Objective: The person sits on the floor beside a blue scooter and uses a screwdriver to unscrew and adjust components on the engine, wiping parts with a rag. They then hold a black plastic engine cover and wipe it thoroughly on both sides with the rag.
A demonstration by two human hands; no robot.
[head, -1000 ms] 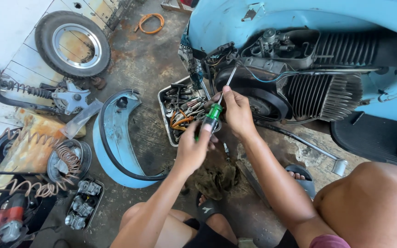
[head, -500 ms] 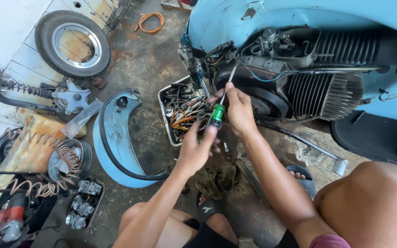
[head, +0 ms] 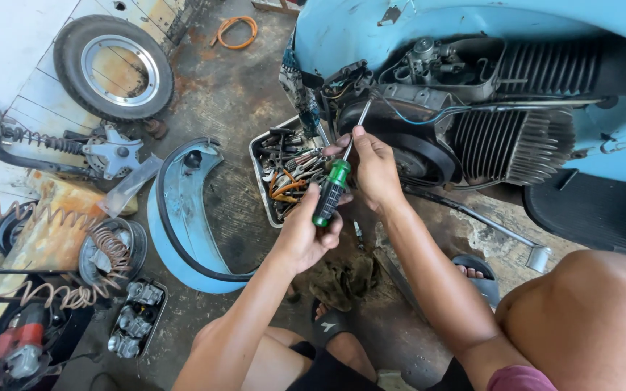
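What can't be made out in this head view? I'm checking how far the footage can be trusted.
- Screwdriver tip: hidden among engine parts, so the fastener cannot be seen.
- Left hand palm: turned away, wrapped around the green handle.
- Right hand fingertips: pinching the shaft, partly hidden.
- Tool tray contents: too small and tangled to name.
- Red power tool: cut off by the bottom-left edge.

Stained concrete floor [head: 240, 94], wheel [head: 114, 66], blue panel [head: 182, 217], tool tray [head: 259, 170], rag [head: 349, 279]

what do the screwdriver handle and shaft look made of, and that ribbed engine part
Screwdriver handle: likely plastic, glossy translucent green with black ends. Shaft: bare metal, thin and shiny grey. Ribbed engine cylinder: probably cast metal, dull grey thin fins. Left hand grips the handle; right hand steadies the shaft.
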